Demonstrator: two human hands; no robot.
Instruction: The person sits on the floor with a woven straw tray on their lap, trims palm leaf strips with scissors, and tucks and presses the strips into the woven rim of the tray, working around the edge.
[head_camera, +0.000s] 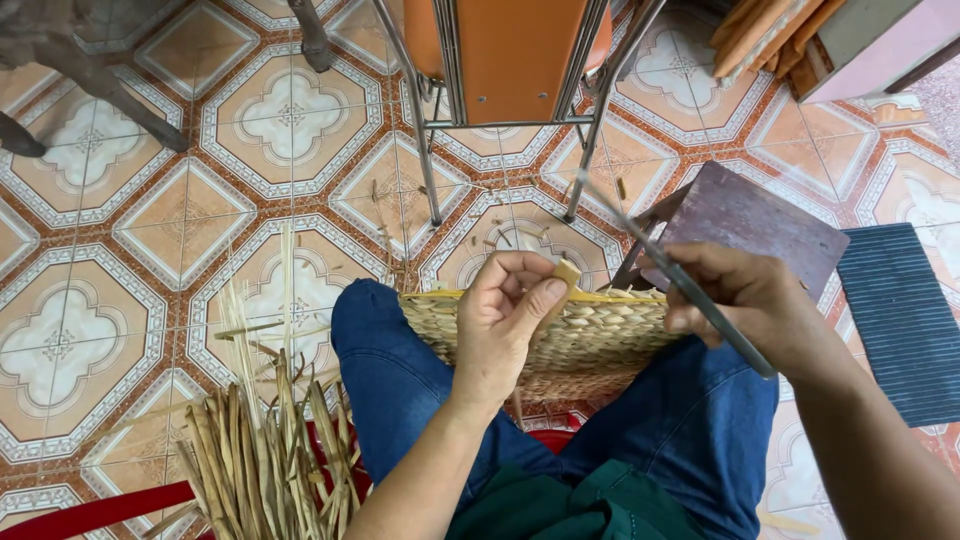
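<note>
- Left hand (505, 315): thumb and fingers pinched on the end of a flat straw strip (566, 276), held just above the rim of the woven basket (560, 335).
- Right hand (755, 300): fingers clenched around a thin metal rod (672, 270), which slants up and away from the body; its tip is blurred.
- Woven basket: rests on the lap between both knees in blue jeans (400, 375), rim facing away, loose strip ends standing out along the top edge.
- Bundle of dried straw (265, 450): lies on the floor just beside the left knee, stalks fanned upward.
- Surroundings: patterned tiled floor (150, 220); 1 orange chair (510, 50) with metal legs ahead; 1 dark wooden stool (745, 220) near the right hand; a dark ribbed mat (900, 320) at right.
</note>
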